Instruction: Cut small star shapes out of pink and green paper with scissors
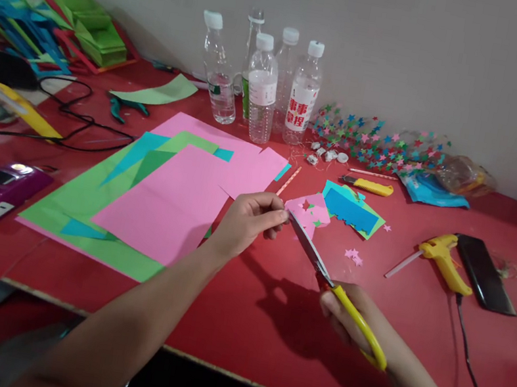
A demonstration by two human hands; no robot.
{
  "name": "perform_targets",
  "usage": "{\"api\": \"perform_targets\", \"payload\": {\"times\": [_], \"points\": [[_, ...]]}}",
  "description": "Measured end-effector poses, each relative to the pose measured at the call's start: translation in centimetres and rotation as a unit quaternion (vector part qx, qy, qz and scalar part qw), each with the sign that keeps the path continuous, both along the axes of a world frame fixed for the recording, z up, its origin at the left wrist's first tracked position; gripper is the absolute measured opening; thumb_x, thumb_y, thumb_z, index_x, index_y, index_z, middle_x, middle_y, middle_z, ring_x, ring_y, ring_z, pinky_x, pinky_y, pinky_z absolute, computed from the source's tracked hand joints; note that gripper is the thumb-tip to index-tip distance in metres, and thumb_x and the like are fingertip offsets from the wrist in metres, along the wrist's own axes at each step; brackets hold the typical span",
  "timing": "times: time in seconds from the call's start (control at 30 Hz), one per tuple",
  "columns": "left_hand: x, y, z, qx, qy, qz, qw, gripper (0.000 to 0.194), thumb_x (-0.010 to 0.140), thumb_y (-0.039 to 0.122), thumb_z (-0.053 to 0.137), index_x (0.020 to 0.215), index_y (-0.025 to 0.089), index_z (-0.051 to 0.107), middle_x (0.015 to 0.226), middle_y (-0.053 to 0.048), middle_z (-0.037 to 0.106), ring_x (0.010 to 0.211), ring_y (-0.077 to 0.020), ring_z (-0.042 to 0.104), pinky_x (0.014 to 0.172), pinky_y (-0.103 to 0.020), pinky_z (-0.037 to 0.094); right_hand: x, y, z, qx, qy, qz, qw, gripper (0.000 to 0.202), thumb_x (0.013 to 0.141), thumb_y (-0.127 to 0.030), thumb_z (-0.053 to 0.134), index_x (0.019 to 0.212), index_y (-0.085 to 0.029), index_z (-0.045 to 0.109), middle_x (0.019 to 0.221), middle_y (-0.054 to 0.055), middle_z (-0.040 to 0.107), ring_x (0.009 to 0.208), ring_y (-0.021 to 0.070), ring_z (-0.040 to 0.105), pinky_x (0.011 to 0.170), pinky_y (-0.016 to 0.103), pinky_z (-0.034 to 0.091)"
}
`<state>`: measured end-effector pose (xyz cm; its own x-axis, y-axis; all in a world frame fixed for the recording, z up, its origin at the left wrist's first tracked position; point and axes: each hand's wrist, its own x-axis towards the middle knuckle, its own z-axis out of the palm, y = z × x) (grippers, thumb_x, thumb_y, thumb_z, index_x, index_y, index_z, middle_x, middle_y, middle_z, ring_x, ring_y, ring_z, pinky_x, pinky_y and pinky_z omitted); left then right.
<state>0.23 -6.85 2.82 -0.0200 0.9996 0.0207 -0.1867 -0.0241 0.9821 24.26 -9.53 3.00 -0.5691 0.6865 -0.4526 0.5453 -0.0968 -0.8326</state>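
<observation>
My right hand (352,310) is closed around the yellow handles of a pair of scissors (311,249). The blades point up and left, close together, with the tip at the fingers of my left hand (257,216). Thumb and forefinger of that hand are pinched together; what is between them is too small to make out. Right behind the fingertips is pink paper (320,208) with star-shaped holes; whether the fingers touch it I cannot tell. Small pink paper stars (354,257) lie to the right of the blades.
Left of my hands are stacked pink sheets (168,197) and green sheets. Plastic bottles (259,100) stand by the wall, beside a string of paper stars (382,145). A utility knife (373,187), blue paper (348,209), a glue gun (447,257) and a black phone-like slab (484,273) lie right.
</observation>
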Motion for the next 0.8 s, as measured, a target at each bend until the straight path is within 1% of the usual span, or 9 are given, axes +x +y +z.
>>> {"api": "perform_targets", "payload": {"times": [0.1,0.27,0.47,0.57,0.8], "points": [[0.0,0.0,-0.2,0.008,0.000,0.001,1.000,0.014,0.075,0.023,0.065,0.064,0.016,0.059,0.055,0.003,0.054,0.048,-0.0056,0.050,0.047,-0.018,0.043,-0.2,0.0,0.2,-0.002,-0.006,0.003,1.000,0.064,0.074,-0.084,0.040,0.059,-0.022,0.036,0.041,-0.006,0.035,0.039,0.0066,0.030,0.041,0.023,0.021],[0.1,0.1,-0.1,0.016,0.001,-0.001,1.000,0.013,0.075,0.023,0.064,0.065,0.016,0.059,0.054,0.004,0.054,0.047,-0.0059,0.051,0.047,-0.018,0.042,-0.1,0.1,-0.2,-0.009,-0.003,-0.007,1.000,0.065,0.072,-0.086,0.038,0.062,-0.022,0.038,0.040,-0.008,0.035,0.037,0.0064,0.030,0.039,0.022,0.021],[0.1,-0.2,0.4,0.042,0.056,0.020,0.997,0.015,0.075,0.019,0.059,0.061,0.016,0.056,0.055,0.003,0.053,0.050,-0.0066,0.051,0.050,-0.020,0.043,0.0,0.2,-0.6,0.010,0.012,0.006,1.000,0.062,0.078,-0.081,0.041,0.062,-0.021,0.038,0.042,-0.006,0.038,0.039,0.0065,0.031,0.042,0.023,0.023],[0.2,-0.2,0.5,0.063,0.076,0.034,0.995,0.014,0.077,0.020,0.059,0.063,0.016,0.056,0.054,0.004,0.051,0.051,-0.0065,0.049,0.051,-0.020,0.042,0.0,0.1,-0.7,0.000,0.017,0.000,1.000,0.061,0.080,-0.078,0.041,0.063,-0.020,0.040,0.042,-0.006,0.039,0.039,0.0065,0.032,0.041,0.022,0.024],[0.9,-0.3,-0.1,0.058,0.051,0.041,0.996,0.020,0.081,0.023,0.058,0.062,0.017,0.055,0.057,0.003,0.051,0.053,-0.0066,0.050,0.053,-0.020,0.042,-0.2,-0.1,-0.9,-0.027,0.029,-0.028,0.999,0.061,0.079,-0.079,0.041,0.066,-0.019,0.047,0.039,-0.007,0.041,0.035,0.0060,0.033,0.040,0.021,0.027]]}}
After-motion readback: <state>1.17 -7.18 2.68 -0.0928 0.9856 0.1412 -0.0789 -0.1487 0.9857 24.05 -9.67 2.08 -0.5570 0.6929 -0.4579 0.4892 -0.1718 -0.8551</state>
